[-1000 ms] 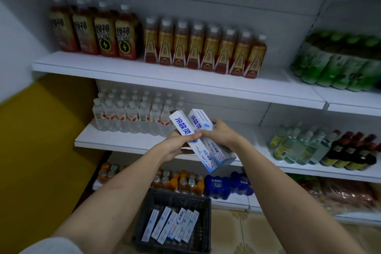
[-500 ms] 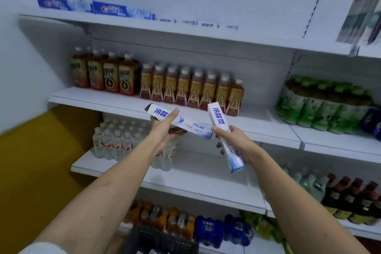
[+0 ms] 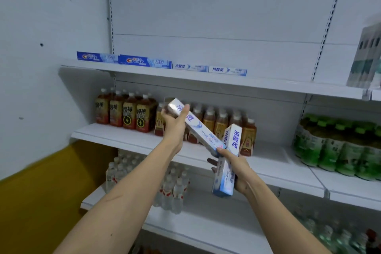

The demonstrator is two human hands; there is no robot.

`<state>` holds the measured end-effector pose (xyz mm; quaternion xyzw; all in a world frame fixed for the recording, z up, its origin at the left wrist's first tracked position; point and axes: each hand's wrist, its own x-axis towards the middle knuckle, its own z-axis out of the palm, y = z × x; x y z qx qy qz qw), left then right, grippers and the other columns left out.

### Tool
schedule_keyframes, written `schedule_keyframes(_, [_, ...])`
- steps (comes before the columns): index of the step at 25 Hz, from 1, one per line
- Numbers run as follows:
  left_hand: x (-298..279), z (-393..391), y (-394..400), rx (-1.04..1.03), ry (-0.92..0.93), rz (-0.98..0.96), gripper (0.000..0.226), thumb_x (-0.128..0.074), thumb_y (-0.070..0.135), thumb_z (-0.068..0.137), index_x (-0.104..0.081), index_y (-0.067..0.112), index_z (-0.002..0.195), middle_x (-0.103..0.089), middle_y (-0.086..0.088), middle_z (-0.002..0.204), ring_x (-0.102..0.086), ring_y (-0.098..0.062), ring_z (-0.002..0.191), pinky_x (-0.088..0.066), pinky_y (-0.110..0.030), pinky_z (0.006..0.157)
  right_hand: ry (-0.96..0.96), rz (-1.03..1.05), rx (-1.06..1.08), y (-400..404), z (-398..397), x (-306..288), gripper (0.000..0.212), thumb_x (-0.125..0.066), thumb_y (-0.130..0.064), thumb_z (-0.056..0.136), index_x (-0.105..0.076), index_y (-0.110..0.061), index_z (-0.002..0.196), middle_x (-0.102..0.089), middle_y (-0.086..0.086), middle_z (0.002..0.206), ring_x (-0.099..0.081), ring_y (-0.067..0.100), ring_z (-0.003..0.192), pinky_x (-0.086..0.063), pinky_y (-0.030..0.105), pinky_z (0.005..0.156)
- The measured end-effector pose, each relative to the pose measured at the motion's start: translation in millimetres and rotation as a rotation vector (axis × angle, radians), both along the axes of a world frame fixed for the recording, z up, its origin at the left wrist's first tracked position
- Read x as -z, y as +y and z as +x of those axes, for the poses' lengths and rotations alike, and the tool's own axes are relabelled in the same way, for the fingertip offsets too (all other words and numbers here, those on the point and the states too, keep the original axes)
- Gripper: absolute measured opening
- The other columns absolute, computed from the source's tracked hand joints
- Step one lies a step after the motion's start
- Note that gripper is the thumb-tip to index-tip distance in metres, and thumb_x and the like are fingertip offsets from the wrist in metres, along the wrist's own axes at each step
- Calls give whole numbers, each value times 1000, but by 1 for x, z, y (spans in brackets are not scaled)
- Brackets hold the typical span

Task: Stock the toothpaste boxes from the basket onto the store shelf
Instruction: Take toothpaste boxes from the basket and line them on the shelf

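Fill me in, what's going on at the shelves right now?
A person is stocking toothpaste. The left hand holds one long white-and-blue toothpaste box tilted in front of the brown tea bottles. The right hand holds a second white-and-blue toothpaste box, nearly upright, its top beside the first box's lower end. Neither is shelved yet. On the upper white metal shelf, four toothpaste boxes already lie in a row along the front, with bare space to their right. The basket is out of view.
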<state>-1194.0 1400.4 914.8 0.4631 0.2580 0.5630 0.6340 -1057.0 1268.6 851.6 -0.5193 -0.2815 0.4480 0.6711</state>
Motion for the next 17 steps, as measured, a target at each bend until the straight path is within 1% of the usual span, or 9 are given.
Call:
schedule_keyframes(3, [-21, -5, -6, -2, 34, 173, 96, -71, 24, 88, 0, 49, 147, -66, -2, 108, -69, -17, 93, -56, -38, 80, -241, -72, -59, -1, -4, -4, 48, -75, -16, 84, -53, -12, 126, -73, 13, 106, -74, 27, 87, -61, 40, 70])
schedule_keyframes(5, [-28, -13, -13, -11, 125, 345, 91, -66, 13, 91, -3, 45, 149, -55, 14, 106, -65, -12, 88, -55, -28, 72, -400, -65, 24, -2, -5, -16, 49, -74, -13, 84, -51, -12, 127, -69, 13, 105, -71, 26, 86, -61, 36, 67])
schedule_keyframes(6, [-29, -18, -16, -21, 177, 431, 86, -64, 10, 91, -9, 43, 148, -49, 20, 108, -63, -11, 86, -54, -28, 72, -431, -35, 67, -2, -4, -25, 49, -73, -11, 83, -51, -12, 127, -68, 13, 105, -69, 26, 87, -59, 35, 66])
schedule_keyframes(8, [-27, -26, -21, -26, 307, 582, 76, -65, 10, 89, -20, 41, 142, -48, 13, 113, -62, -17, 83, -57, -32, 71, -447, 66, 109, -2, -8, -48, 50, -74, -12, 81, -52, -13, 126, -67, 12, 105, -66, 26, 89, -56, 34, 70])
schedule_keyframes(10, [-19, -31, -27, -38, 434, 696, 69, -68, 12, 86, -26, 38, 134, -52, 6, 106, -64, -21, 78, -60, -40, 70, -469, 165, 120, -2, -16, -71, 57, -80, -25, 74, -54, -18, 124, -68, 9, 107, -66, 26, 97, -55, 43, 85])
schedule_keyframes(12, [-8, -34, -30, -44, 573, 791, 71, -71, 19, 83, -24, 40, 132, -57, 5, 103, -66, -18, 79, -58, -44, 72, -503, 229, 127, -3, -25, -92, 58, -83, -33, 70, -54, -21, 120, -69, 7, 105, -67, 27, 99, -55, 48, 90])
schedule_keyframes(13, [-3, -35, -32, -33, 647, 824, 77, -72, 24, 81, -21, 44, 134, -59, 4, 105, -66, -15, 81, -58, -43, 73, -532, 252, 124, -4, -31, -100, 54, -82, -33, 73, -54, -22, 118, -69, 6, 104, -68, 25, 98, -57, 46, 88])
schedule_keyframes(15, [4, -35, -37, 3, 763, 852, 90, -73, 33, 76, -13, 47, 141, -62, 5, 113, -67, -11, 86, -58, -39, 75, -644, 266, 112, -6, -41, -109, 48, -81, -31, 77, -52, -23, 114, -68, 0, 101, -69, 16, 91, -60, 32, 76])
schedule_keyframes(17, [10, -34, -38, 4, 846, 870, 95, -71, 31, 75, -8, 43, 144, -65, 7, 114, -68, -9, 86, -59, -40, 75, -799, 222, 91, -8, -50, -111, 50, -81, -29, 76, -48, -22, 113, -65, -8, 100, -68, 9, 86, -55, 18, 63])
